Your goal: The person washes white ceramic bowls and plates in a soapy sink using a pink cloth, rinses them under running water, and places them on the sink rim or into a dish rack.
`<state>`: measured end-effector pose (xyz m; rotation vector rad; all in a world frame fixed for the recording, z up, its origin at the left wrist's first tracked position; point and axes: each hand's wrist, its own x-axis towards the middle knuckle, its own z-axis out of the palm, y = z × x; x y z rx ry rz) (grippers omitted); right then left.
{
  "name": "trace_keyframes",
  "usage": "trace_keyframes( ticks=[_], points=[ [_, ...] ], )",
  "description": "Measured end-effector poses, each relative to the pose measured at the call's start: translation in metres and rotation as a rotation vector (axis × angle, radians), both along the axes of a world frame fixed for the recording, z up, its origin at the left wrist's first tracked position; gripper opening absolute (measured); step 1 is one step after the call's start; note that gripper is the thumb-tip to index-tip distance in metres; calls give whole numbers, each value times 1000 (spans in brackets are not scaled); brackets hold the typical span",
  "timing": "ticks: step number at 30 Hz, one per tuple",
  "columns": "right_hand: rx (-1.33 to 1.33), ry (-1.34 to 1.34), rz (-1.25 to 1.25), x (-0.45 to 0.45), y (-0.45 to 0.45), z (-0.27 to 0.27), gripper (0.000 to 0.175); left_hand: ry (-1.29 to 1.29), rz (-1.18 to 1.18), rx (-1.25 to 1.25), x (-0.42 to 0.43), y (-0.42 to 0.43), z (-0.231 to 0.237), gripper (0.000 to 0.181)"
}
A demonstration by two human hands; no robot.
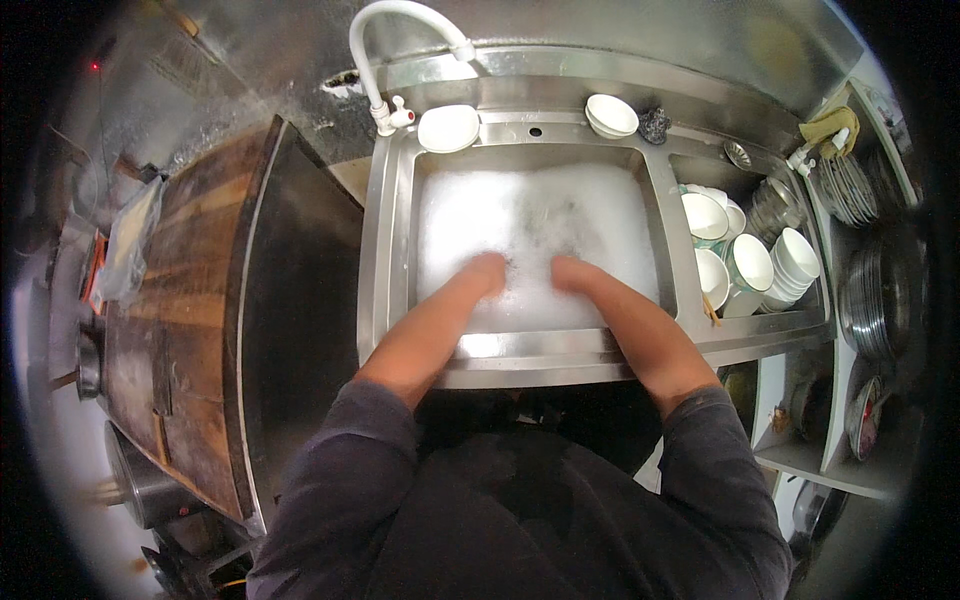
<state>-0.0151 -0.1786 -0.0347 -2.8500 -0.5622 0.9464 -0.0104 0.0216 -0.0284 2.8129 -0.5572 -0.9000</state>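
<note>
Both of my forearms reach into the large left basin of a stainless steel sink (386, 247), which holds sudsy water (469, 206). My left hand (491, 271) is under the foam a little left of the basin's middle; only the wrist area shows. To the right, my right hand (564, 271) is also sunk in the suds. The foam hides the fingers and whatever they touch. A white dish (448, 127) sits on the back left rim, beside a white gooseneck faucet (381, 116). Stacked white bowls (611, 116) and a dark scouring pad (655, 126) rest on the back right rim.
The smaller right basin holds several white bowls (752, 262), glasses (776, 206) and chopsticks (710, 309). Plates (847, 187) stand on a rack at the far right, near a yellowish cloth (831, 127). A worn wooden worktop (199, 300) with a plastic bag (133, 240) lies left.
</note>
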Motion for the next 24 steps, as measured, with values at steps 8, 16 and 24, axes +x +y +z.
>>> trace_keyframes(
  ticks=[8,16,24],
  points=[
    [1047,381,-896,12,42,19,24,108,614,-657,21,16,9,49],
    [1131,328,-802,-10,68,57,38,798,1201,-1186,8,-2,59,69],
    [805,-567,-769,-7,79,48,23,653,1037,-1297,-1,-18,57,52]
  ],
)
